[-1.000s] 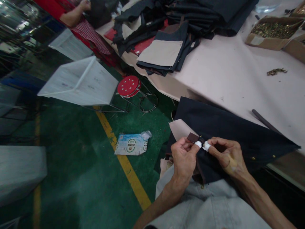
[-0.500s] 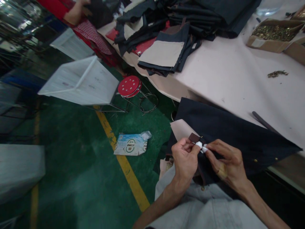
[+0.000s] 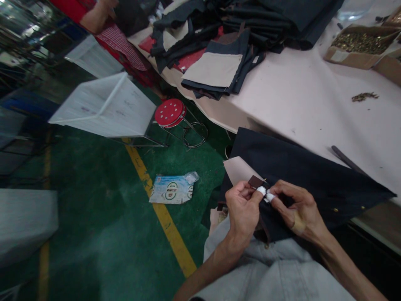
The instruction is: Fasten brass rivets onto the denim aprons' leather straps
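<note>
A dark navy fabric piece (image 3: 282,163) lies from the table edge across my lap, with brass-coloured studs (image 3: 336,210) near its right end. My left hand (image 3: 243,211) is closed, pinching the fabric beside a small brown tab (image 3: 256,181) and a pale pocket-like panel (image 3: 239,167). My right hand (image 3: 300,207) meets it from the right, thumb and forefinger pressed together at the same spot. White wrapping covers fingertips of both hands. Whatever small thing sits between the right fingertips is hidden. Yellowish tape crosses the base of my right thumb.
On the pale table (image 3: 291,96) stand a carton of small brass parts (image 3: 357,44), a loose pile of them (image 3: 365,97) and stacked dark fabric pieces (image 3: 216,69). A red stool (image 3: 171,113), white bin (image 3: 106,108) and flattened carton (image 3: 172,189) are on the floor. A person in red (image 3: 94,19) stands beyond.
My right hand has shifted slightly, its fingers bending a little more at the pinch. My left hand stays nearly still on the fabric.
</note>
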Action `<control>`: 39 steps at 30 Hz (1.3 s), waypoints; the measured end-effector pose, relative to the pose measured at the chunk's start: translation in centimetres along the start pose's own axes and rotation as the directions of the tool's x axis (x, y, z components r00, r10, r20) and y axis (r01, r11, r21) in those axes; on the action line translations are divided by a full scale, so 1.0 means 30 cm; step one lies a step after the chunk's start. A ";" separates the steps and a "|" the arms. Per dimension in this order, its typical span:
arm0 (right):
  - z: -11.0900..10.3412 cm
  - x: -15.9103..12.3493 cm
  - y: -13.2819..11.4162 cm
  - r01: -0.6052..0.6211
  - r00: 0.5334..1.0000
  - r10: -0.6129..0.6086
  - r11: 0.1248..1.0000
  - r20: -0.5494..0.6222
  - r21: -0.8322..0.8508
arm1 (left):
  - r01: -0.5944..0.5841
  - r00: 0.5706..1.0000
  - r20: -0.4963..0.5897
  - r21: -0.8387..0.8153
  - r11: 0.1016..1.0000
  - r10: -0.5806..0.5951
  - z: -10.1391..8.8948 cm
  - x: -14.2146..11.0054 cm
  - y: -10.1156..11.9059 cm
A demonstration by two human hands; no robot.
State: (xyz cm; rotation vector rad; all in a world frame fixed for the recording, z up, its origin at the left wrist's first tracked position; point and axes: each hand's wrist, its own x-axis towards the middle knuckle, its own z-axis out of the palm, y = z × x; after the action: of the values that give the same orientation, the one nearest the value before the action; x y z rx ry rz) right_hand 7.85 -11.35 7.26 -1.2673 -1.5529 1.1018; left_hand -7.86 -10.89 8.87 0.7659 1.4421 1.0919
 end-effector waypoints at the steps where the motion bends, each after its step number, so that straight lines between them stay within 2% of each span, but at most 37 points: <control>1: -0.002 -0.001 0.010 -0.056 0.998 0.056 0.998 0.008 0.039 | 0.002 1.000 0.000 -0.006 1.000 -0.002 0.002 -0.001 0.001; 4: -0.003 -0.006 0.040 -0.189 0.982 0.190 0.972 0.002 0.143 | 0.013 1.000 -0.006 -0.034 0.999 -0.013 0.012 -0.002 0.008; 6: 0.002 -0.010 0.052 -0.231 0.971 0.238 0.955 -0.014 0.184 | 0.021 1.000 -0.011 -0.050 0.999 -0.022 0.018 -0.003 0.011; 12: 0.013 -0.008 0.056 -0.284 0.952 0.304 0.924 -0.042 0.254 | 0.033 0.999 -0.015 -0.067 0.997 -0.034 0.022 -0.005 0.002; 21: -0.015 -0.001 0.126 -0.421 0.898 0.439 0.843 0.022 0.336 | 0.053 0.998 -0.016 -0.109 0.993 -0.055 0.029 -0.009 -0.003; 28: -0.035 0.007 0.106 -0.350 0.928 0.368 0.812 0.056 0.466 | 0.081 0.996 -0.029 -0.076 0.994 -0.083 0.038 -0.020 -0.002; 33: -0.028 0.006 0.087 -0.318 0.938 0.345 0.846 0.016 0.428 | 0.077 0.997 -0.026 -0.021 0.997 -0.077 0.040 -0.020 -0.003; 39: -0.009 -0.007 0.109 -0.308 0.942 0.334 0.894 -0.026 0.326 | 0.056 0.998 -0.036 0.005 0.998 -0.056 0.043 -0.019 -0.022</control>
State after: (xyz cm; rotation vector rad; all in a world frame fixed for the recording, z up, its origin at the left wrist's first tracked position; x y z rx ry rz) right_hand 8.99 -11.17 4.19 -1.3520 -1.0702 1.4266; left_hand -6.42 -11.37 8.51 0.7100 1.4889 1.0634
